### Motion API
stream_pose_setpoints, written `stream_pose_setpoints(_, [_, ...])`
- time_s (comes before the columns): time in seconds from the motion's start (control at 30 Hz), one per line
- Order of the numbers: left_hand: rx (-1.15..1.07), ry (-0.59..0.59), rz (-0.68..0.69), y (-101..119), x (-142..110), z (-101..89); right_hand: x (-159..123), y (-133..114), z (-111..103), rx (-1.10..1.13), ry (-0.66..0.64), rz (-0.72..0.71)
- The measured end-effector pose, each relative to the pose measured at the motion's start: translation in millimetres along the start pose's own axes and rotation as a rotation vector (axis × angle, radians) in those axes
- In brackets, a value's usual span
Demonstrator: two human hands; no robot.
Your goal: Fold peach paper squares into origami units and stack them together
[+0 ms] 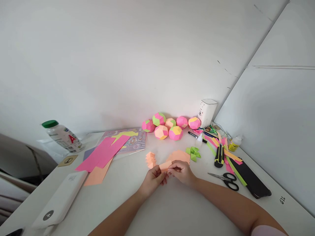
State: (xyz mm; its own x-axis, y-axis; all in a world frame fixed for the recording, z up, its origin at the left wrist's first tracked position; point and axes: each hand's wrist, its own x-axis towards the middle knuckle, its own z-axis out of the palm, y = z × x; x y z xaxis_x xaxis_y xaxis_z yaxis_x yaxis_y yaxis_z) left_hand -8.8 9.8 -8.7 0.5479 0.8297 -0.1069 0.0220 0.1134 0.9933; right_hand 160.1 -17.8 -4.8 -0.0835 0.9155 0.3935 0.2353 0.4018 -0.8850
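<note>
A small peach paper piece (165, 166) is held between my two hands over the middle of the table. My left hand (154, 178) pinches its left end, thumb in front. My right hand (182, 172) grips the right end with fingers bent. Just behind, to the left, lies a row of folded peach paper units (150, 159). Behind my right hand spreads a fan of peach paper pieces (180, 156), partly hidden by that hand. Several folded green paper units (193, 153) sit to the right of it.
Several multicoloured paper balls (161, 132) stand along the wall. Scissors (227, 179), a box cutter (219, 155), paper strips (235, 164) and a glue bottle (235, 143) lie at right. Pink sheets (105, 154), a white laminator-like device (62, 196) and a green-capped bottle (62, 136) are at left.
</note>
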Motion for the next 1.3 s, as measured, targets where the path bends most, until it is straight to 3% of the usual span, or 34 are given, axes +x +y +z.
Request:
stream_pose_setpoints(0.37, [-0.035,-0.004,0.019,-4.7,2.2,0.4,-1.0,-3.0,0.8,0.119,0.017,0.111])
stream_pose_setpoints(1.3, [-0.059,0.017,0.016,-0.4,0.9,1.3,-2.2,5.2,1.9,0.192,-0.02,0.176])
